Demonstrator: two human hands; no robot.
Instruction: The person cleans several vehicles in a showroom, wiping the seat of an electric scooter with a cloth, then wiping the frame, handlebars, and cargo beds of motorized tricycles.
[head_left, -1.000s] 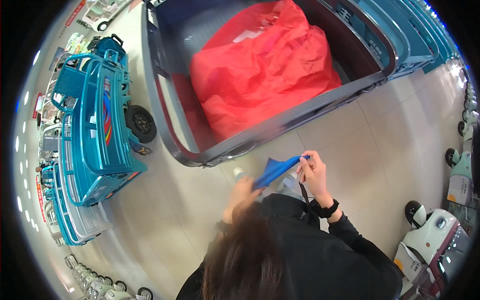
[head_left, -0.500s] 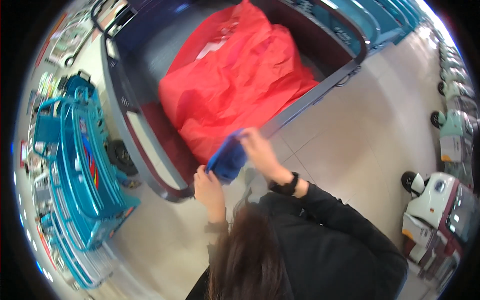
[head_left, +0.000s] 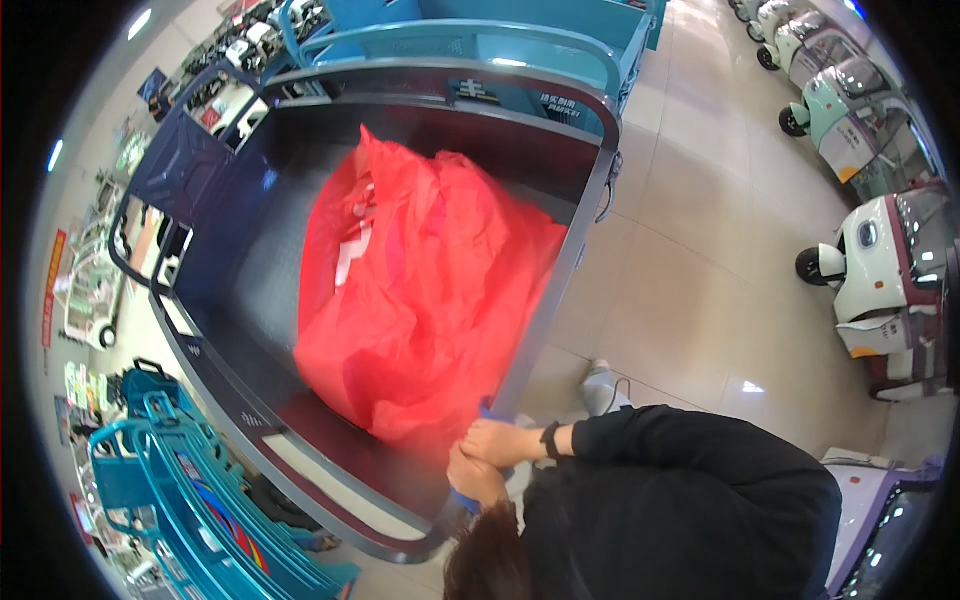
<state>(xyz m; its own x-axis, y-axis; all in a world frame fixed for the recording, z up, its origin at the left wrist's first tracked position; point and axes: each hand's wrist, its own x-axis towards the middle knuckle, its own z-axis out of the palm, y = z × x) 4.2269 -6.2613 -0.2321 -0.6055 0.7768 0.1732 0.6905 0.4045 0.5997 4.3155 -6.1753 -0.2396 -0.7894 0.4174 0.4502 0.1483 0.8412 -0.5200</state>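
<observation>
My right hand (head_left: 505,440), with a black watch on its wrist and a black sleeve, lies over my left hand (head_left: 472,478). Both are closed together on a blue cloth (head_left: 463,500), of which only small bits show above and below the hands. They press on the near corner of the rim of a dark blue cargo bed (head_left: 560,270). A big crumpled red plastic bag (head_left: 420,300) fills the bed just beyond my hands. My dark hair shows at the lower edge.
Teal cargo tricycles (head_left: 170,480) stand at the lower left, and another teal bed (head_left: 520,50) at the top. Small white, green and maroon vehicles (head_left: 880,270) line the right side. Beige floor tiles (head_left: 700,250) lie between. A grey shoe (head_left: 600,385) is by the bed.
My hands have carried the blue cloth from mid-air down to the cargo bed's rim and closed together over it. The view has swung nearer to the bed.
</observation>
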